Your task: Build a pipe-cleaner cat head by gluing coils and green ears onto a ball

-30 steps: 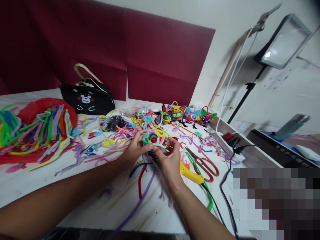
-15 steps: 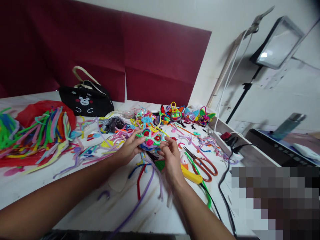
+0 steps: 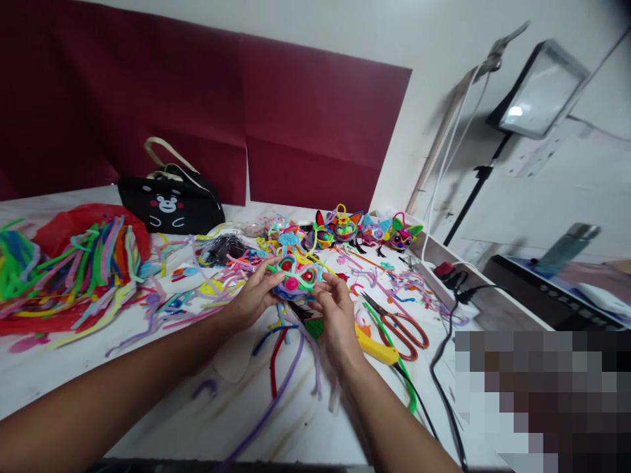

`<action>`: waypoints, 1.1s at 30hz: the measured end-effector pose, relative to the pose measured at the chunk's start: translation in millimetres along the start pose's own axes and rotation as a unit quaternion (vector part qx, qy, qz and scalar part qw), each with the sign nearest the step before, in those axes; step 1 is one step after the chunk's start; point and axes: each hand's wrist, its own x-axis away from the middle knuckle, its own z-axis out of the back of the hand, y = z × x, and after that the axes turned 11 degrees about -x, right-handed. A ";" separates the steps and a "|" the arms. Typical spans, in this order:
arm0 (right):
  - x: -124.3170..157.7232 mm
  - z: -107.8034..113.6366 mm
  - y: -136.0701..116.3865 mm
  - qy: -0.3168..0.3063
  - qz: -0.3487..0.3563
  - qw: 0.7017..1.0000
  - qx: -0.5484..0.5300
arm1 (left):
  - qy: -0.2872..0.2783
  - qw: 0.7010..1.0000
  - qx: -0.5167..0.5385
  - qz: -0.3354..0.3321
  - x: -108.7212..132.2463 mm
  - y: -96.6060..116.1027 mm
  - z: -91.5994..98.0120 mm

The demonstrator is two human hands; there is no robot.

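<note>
Both my hands hold a small pipe-cleaner face [image 3: 294, 276] of green, blue, red and pink loops, a little above the white table [image 3: 148, 394]. My left hand [image 3: 254, 295] grips its left side with fingers curled. My right hand [image 3: 336, 309] pinches its right edge. Loose purple, red and blue pipe cleaners [image 3: 286, 348] trail down from under the figure onto the table.
Several finished pipe-cleaner heads [image 3: 365, 230] stand at the back. Red-handled scissors [image 3: 401, 325] and a yellow tool [image 3: 377, 347] lie right of my hands, with black cables [image 3: 446, 341]. A big heap of pipe cleaners [image 3: 69, 263] and a black bear bag [image 3: 170, 200] sit left.
The figure was turned in my hands so its looped face shows more towards me, and my hands shifted slightly left. The view tilted a little.
</note>
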 end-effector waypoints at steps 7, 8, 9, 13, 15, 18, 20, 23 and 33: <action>3.1 0.1 -5.1 -0.003 -0.010 1.000 0.024 | 0.005 1.000 -0.010 -0.010 0.0 -2.9 1.0; 3.2 0.4 -4.8 -0.004 -0.009 1.000 0.024 | 0.007 1.000 -0.012 -0.011 0.0 -3.4 1.1; 3.3 0.6 -4.3 -0.005 -0.010 1.000 0.022 | 0.010 1.000 -0.014 -0.012 0.1 -3.8 1.1; 3.4 0.5 -1.8 -0.013 -0.008 1.000 0.015 | 0.018 1.000 -0.021 -0.016 1.8 -4.0 0.1; 3.7 0.6 -1.3 -0.018 -0.004 1.000 0.021 | 0.017 0.999 -0.023 -0.019 3.5 -2.6 -1.4; 4.6 1.5 -1.0 -0.027 0.001 0.999 0.037 | 0.018 0.999 -0.024 -0.026 6.3 0.3 -4.0; 5.1 2.3 -0.3 -0.038 0.005 0.998 0.046 | 0.021 0.999 -0.023 -0.034 7.1 1.8 -4.9; 4.2 2.2 0.6 -0.063 0.025 0.995 0.076 | 0.023 0.998 -0.024 -0.046 6.6 2.9 -4.5; 0.2 23.5 -74.3 -0.150 0.162 0.948 0.230 | 0.017 0.999 -0.019 -0.033 -0.6 2.5 -4.4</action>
